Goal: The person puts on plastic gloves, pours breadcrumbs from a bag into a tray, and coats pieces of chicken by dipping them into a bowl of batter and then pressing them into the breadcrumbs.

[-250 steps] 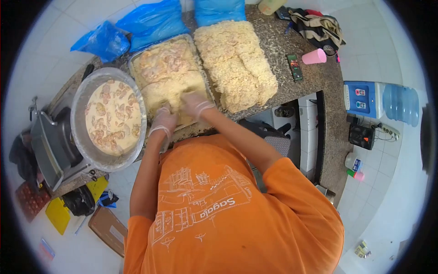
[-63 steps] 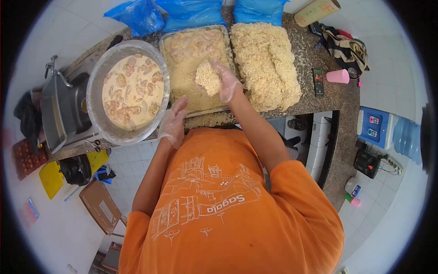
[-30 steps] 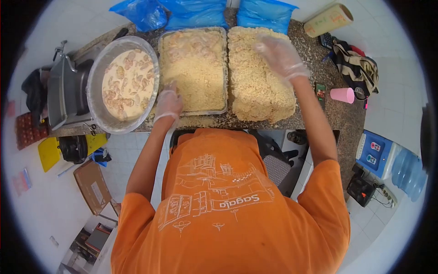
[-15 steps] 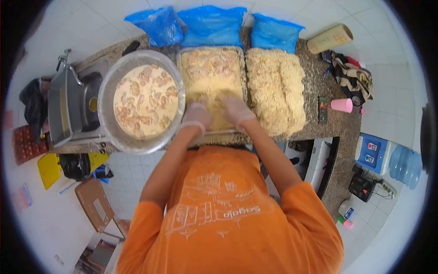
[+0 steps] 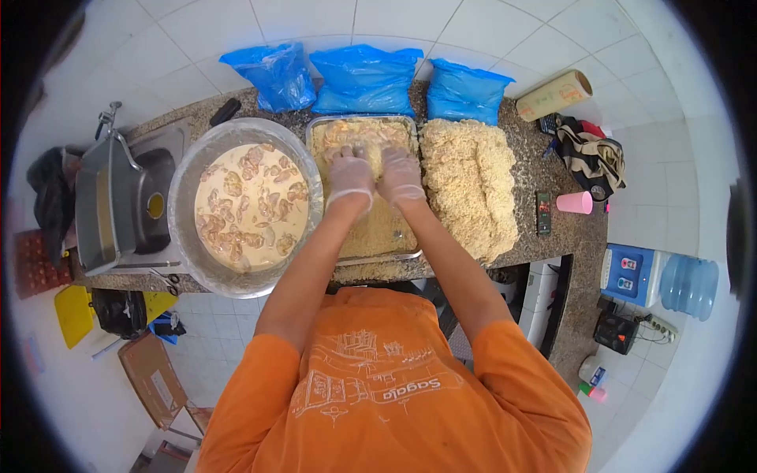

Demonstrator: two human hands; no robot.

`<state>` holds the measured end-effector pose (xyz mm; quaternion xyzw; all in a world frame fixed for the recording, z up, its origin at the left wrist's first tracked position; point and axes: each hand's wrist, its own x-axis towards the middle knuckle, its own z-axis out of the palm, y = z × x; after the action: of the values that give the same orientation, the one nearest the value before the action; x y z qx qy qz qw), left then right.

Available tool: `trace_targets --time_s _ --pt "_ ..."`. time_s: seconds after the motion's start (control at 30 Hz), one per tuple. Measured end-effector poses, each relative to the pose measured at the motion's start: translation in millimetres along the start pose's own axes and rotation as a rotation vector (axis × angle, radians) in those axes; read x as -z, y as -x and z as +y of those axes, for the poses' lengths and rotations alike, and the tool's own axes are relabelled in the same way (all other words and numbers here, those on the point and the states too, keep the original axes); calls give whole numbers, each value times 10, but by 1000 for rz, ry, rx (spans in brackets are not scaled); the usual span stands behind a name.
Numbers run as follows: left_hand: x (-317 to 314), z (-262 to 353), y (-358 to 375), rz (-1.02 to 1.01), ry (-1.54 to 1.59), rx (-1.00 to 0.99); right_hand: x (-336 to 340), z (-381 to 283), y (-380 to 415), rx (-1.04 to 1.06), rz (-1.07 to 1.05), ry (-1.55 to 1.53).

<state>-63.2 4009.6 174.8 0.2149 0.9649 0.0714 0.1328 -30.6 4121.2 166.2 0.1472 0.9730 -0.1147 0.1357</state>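
My left hand (image 5: pixel 352 175), in a clear plastic glove, lies on the crumbs in a rectangular metal tray (image 5: pixel 377 258). Its fingers stretch toward the far end. Beside it my right hand (image 5: pixel 400 174), gloved too, rests on the same crumbs with its fingers reaching forward and the tips partly hidden. Beyond the fingertips, meat pieces (image 5: pixel 359 128) lie under a coat of crumbs. Loose tan breadcrumbs (image 5: pixel 367 236) cover the near half of the tray. To the left stands a big metal bowl (image 5: pixel 180 236) of raw meat pieces (image 5: pixel 236 236) in pale batter.
A heap of crumbed pieces (image 5: pixel 469 189) lies right of the tray. Blue plastic bags (image 5: pixel 367 79) line the wall. On the right are a phone (image 5: pixel 543 213), a pink cup (image 5: pixel 574 202), a film roll (image 5: pixel 556 94) and a cloth (image 5: pixel 591 154). The sink (image 5: pixel 154 189) is left.
Both hands have moved from the near half of the tray to its far part, onto the meat. The camera view has shifted, so the counter sits lower in the picture.
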Motion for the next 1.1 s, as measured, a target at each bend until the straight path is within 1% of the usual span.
trace_targets --time_s 0.03,0.07,0.1,0.13,0.17,0.2,0.27,0.3,0.33,0.37,0.4,0.43,0.47,0.5,0.53,0.57,0.6,0.63,0.67,0.7,0.73,0.77,0.8,0.83,0.87,0.9,0.93,0.97,1.0,1.07,1.1 --pt "-145 -32 -70 5 -20 -18 -84 46 -29 88 5 -73" --pt "-151 -52 -91 12 -41 -30 -140 105 -51 105 6 -74" --pt "-173 -92 -65 14 -48 -14 -213 163 -46 201 -39 -50" --pt "-121 -113 34 -95 -106 -104 -301 230 -20 291 -84 -30" --pt "-106 -137 137 -208 -164 -198 -435 345 17 297 -85 -41" --pt "-146 -182 248 -214 -172 -192 -573 489 93 463 36 26" --pt "-315 -278 510 -192 -68 -207 -591 630 399 624 153 83" --pt "-460 -299 642 -199 -73 -205 -391 616 635 533 244 -139" --pt "-641 -320 798 -144 19 -47 -300 602 833 436 328 -359" --pt "-653 -295 938 -85 110 111 -452 615 965 436 323 -366" --pt "-671 -234 1064 -91 105 112 -683 626 1072 188 125 -396" --pt "-516 -69 1189 -252 146 205 -825 609 1131 -60 -75 -418" --pt "-440 39 1274 -415 188 300 -760 502 1182 -63 -83 -421" --pt "-575 44 1276 -419 184 301 -690 378 1212 -73 -193 -417" --pt "-795 19 1222 -422 365 346 -628 301 1200 -80 -297 -411" --pt "-830 15 1226 -432 545 391 -647 297 1168 -84 -302 -417" --pt "-846 -37 1227 -436 541 390 -656 313 1070 -163 -428 -637" --pt "-703 -72 1199 -491 689 363 -657 330 1007 -240 -550 -857" --pt "-600 -104 1173 -548 836 335 -489 312 1062 -244 -548 -862" --pt "-563 -133 1132 -550 833 331 -298 311 1121 -195 -457 -941" --pt "-536 -159 1095 -433 731 294 -178 291 1157 -146 -367 -1017" --pt "-513 -174 1062 -320 629 257 -303 297 1112 -152 -367 -1018" --pt "-498 -160 983 -325 629 254 -512 321 996 -55 -137 -762" --pt "-473 -120 860 -172 464 269 -636 324 891 39 87 -499" --pt "-452 -93 720 -16 299 279 -664 227 769 33 90 -497" --pt "-542 -112 551 -19 301 272 -694 61 644 -90 104 -366" --pt "-717 -151 363 -90 402 394 -708 -22 588 -211 118 -235" --pt "-715 -165 320 -123 454 453 -619 -24 587 -215 124 -235" --pt "-717 -181 278 -154 502 514 -529 -20 576 -105 58 -255" --pt "-530 -198 477 -55 421 249 -386 -5 654 107 -91 -301" --pt "-540 -250 545 -59 419 244 -404 68 690 101 -91 -304"
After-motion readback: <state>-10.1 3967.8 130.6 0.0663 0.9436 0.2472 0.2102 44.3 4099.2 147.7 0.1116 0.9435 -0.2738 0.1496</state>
